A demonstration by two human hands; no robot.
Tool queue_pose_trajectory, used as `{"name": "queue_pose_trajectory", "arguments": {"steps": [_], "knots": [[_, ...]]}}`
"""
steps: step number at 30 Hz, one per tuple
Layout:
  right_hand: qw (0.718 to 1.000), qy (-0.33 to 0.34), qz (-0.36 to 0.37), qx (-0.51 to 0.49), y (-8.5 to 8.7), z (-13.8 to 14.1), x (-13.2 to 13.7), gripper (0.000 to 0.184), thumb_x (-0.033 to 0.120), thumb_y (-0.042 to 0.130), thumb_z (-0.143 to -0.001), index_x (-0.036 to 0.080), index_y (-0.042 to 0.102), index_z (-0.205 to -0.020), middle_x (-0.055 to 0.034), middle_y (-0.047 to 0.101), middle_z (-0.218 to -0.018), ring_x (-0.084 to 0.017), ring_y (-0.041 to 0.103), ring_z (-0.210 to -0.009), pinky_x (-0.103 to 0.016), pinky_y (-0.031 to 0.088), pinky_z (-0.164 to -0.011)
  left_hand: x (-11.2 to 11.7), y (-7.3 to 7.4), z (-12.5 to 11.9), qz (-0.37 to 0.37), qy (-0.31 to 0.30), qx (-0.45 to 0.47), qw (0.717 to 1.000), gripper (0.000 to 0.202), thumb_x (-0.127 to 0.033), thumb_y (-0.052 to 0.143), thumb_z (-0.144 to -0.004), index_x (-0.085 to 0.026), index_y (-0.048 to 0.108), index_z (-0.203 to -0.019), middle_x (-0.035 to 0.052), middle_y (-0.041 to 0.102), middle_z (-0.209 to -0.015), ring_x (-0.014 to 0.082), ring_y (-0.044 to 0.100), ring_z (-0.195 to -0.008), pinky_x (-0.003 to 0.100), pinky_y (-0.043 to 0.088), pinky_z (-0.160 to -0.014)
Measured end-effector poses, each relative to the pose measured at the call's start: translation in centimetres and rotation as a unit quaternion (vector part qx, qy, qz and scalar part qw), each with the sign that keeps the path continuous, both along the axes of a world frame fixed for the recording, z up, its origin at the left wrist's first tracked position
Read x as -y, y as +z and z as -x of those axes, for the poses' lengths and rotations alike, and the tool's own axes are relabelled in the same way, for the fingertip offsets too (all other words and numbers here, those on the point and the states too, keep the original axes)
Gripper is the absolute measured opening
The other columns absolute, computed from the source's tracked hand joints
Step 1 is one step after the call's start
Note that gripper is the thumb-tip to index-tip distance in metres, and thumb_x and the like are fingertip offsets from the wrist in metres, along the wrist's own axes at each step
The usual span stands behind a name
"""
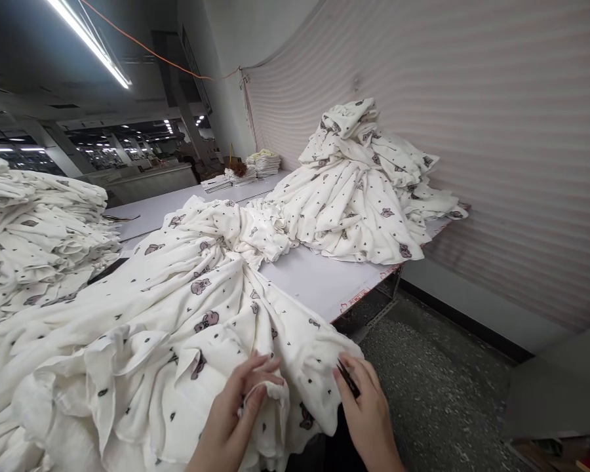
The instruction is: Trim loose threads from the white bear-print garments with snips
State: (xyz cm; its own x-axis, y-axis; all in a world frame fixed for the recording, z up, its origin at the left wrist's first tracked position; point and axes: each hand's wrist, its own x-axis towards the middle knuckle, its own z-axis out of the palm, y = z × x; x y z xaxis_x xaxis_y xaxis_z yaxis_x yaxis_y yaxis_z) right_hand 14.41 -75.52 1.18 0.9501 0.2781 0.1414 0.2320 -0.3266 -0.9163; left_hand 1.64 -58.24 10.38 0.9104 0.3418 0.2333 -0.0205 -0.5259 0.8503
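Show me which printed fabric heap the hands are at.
The front heap: the left hand holds its fold; the right hand, with a dark tool, is at its edge. Neither touches the left pile or the pile by the striped sheet.

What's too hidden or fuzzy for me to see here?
All in the head view:
Dark tool: the right hand covers part, so its exact kind is unclear.
White printed cloth: folds and the left hand hide how it is gripped.
Left cloth pile: cut off by the left edge.
Far workshop: too small and dim for details.
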Motion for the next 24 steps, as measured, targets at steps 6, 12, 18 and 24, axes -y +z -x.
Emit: {"name": "queue_pose_trajectory", "arguments": {"steps": [6, 12, 18, 24], "knots": [[0.994, -0.071, 0.059, 0.052, -3.2, -2.8, 0.7, 0.033, 0.043, 0.051, -0.087, 0.018, 0.066, -0.102, -0.0117, 0.069, -0.093, -0.029, 0.067, -0.085, -0.036, 0.054, -0.067, -0.1, 0.7, -1.3, 0.193, 0.06, 0.003, 0.979, 0.023, -0.041, 0.052, -0.089, -0.025, 0.048, -0.105, 0.0017, 0.073, -0.087, 0.0242, 0.066, -0.098, 0.038, 0.048, -0.092], [0.995, -0.002, -0.041, 0.094, -1.6, 0.6, 0.0, 0.027, 0.027, 0.051, -0.089, 0.021, 0.063, -0.112, -0.0101, 0.07, -0.107, -0.025, 0.067, -0.099, -0.033, 0.054, -0.082, 0.3, 0.4, -3.8, 0.149, -0.039, -0.041, 0.987, 0.018, -0.037, 0.044, -0.094, -0.025, 0.054, -0.102, 0.0001, 0.062, -0.084, 0.0142, 0.056, -0.063, 0.025, 0.046, -0.058], [0.983, 0.076, -0.164, 0.009, -0.5, 2.5, 0.7, 0.021, 0.026, 0.052, -0.091, 0.021, 0.067, -0.105, -0.008, 0.073, -0.101, -0.021, 0.07, -0.093, -0.025, 0.055, -0.082, 2.4, -0.7, -5.8, -0.102, -0.121, -0.124, 0.98, 0.011, -0.025, 0.05, -0.088, -0.022, 0.06, -0.092, 0.0026, 0.064, -0.085, 0.0187, 0.06, -0.077, 0.028, 0.046, -0.071], [0.976, 0.058, -0.191, -0.084, -1.0, 1.1, 0.2, 0.025, 0.029, 0.06, -0.086, 0.019, 0.066, -0.109, -0.0099, 0.072, -0.103, -0.024, 0.068, -0.098, -0.03, 0.056, -0.081, 2.5, -1.6, -5.9, -0.179, -0.104, -0.135, 0.969, 0.034, -0.027, 0.043, -0.093, -0.026, 0.047, -0.127, 0.0042, 0.063, -0.099, 0.0175, 0.063, -0.073, 0.027, 0.049, -0.067]]}}
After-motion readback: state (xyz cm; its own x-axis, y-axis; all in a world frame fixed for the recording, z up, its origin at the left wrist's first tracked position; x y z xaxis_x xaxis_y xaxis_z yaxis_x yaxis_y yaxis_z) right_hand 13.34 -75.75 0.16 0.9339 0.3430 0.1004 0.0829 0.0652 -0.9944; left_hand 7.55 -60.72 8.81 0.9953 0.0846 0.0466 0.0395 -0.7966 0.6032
